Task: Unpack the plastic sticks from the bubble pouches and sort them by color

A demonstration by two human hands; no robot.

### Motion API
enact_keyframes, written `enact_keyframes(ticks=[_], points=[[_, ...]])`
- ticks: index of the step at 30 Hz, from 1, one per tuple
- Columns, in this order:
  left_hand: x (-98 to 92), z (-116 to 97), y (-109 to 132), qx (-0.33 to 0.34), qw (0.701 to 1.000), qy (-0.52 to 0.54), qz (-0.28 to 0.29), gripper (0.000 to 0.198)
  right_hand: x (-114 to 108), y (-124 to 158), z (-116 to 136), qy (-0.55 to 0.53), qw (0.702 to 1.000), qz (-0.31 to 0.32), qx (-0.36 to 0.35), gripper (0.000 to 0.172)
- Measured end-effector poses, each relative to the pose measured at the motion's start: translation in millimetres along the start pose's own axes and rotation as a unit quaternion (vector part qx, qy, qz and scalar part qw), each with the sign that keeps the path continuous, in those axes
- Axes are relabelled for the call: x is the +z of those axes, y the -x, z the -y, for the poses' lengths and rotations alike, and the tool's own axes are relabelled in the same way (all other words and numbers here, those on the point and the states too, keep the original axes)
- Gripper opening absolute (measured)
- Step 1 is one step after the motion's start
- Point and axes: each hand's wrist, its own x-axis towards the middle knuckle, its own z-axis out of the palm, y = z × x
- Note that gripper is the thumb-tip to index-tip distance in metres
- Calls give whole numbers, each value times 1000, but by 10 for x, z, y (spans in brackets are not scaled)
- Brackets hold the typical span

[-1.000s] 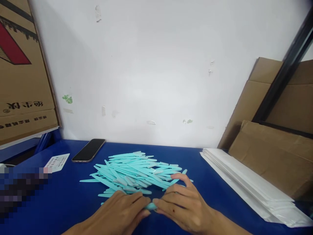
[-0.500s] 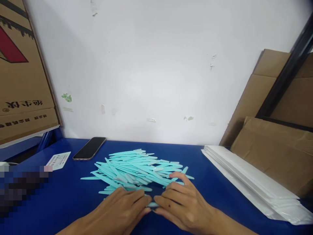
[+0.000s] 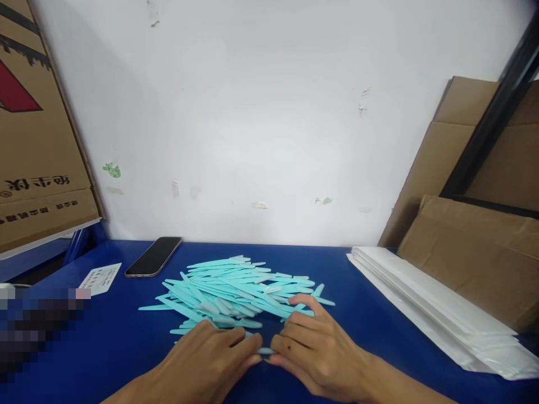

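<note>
Low over the blue table [image 3: 370, 314], a pale-blue piece [image 3: 265, 350] is pinched by both the left hand [image 3: 214, 354] and the right hand [image 3: 318, 350], its ends apparently hidden by their grip. Just beyond, turquoise strips [image 3: 236, 292] are heaped, flanked by a phone [image 3: 154, 257] at left and a flat white stack [image 3: 433, 311] at right.

A white wall [image 3: 261, 140] — flecked with scraps [image 3: 112, 169] — stands behind a blue table [image 3: 366, 303]; a black post [image 3: 488, 132] slants right.
</note>
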Motion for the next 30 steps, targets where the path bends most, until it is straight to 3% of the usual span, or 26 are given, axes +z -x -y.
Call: enact_keyframes(ticks=[6,10,25,30], points=[[13,-4,13,-1,999,2,-35,46,-23,10,-9,-17,1000,1,-8,12],[61,-2,34,1,998,5,-65,43,-35,10,-12,-26,1000,5,-5,9],[12,-11,52,-1,998,27,-49,30,-42,25,-23,-41,999,15,11,9],[-21,26,55,2,996,24,-89,28,-47,37,-40,-57,998,14,29,9]])
